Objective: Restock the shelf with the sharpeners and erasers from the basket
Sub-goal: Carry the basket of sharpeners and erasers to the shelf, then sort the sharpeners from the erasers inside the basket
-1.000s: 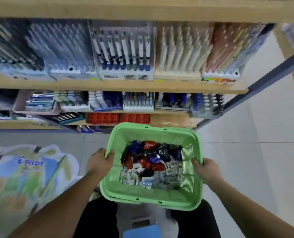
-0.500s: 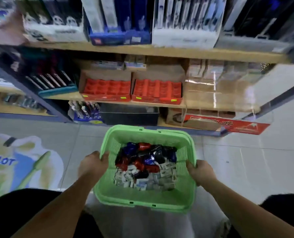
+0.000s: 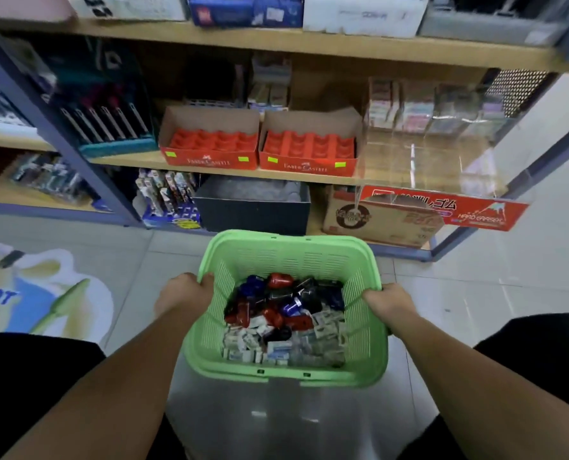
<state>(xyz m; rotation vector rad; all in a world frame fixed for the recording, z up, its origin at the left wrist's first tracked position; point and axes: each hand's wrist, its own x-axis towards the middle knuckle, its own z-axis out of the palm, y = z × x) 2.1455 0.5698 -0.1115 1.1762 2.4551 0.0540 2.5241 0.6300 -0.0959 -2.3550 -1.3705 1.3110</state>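
Nearest, both forearms reach out from the person's lap to a green basket (image 3: 286,376) held above the floor (image 3: 475,293). The left hand (image 3: 183,295) grips the left rim, its fingers (image 3: 206,280) curled over the edge. The right hand (image 3: 389,302) grips the right rim the same way, so neither hand is free to pick anything.

Inside the basket, the red, blue and black sharpeners (image 3: 276,303) lie heaped toward the far side. The small pale wrapped erasers (image 3: 260,346) are piled on the near side, partly under them. The load looks large.

Beyond the basket stands the shelf (image 3: 309,179). On its bottom level sit a black box (image 3: 253,207) and a cardboard carton (image 3: 376,220). On the board above are two red cardboard trays (image 3: 210,141) side by side, whose moulded slots look bare. To their right is a clear plastic bin (image 3: 426,161) with a red eraser sign below it, and its front also seems unfilled.

Judging from this, restocking has not begun. Every piece is in the basket, which probably must be set down before sorting sharpeners into the trays and erasers into the bin.
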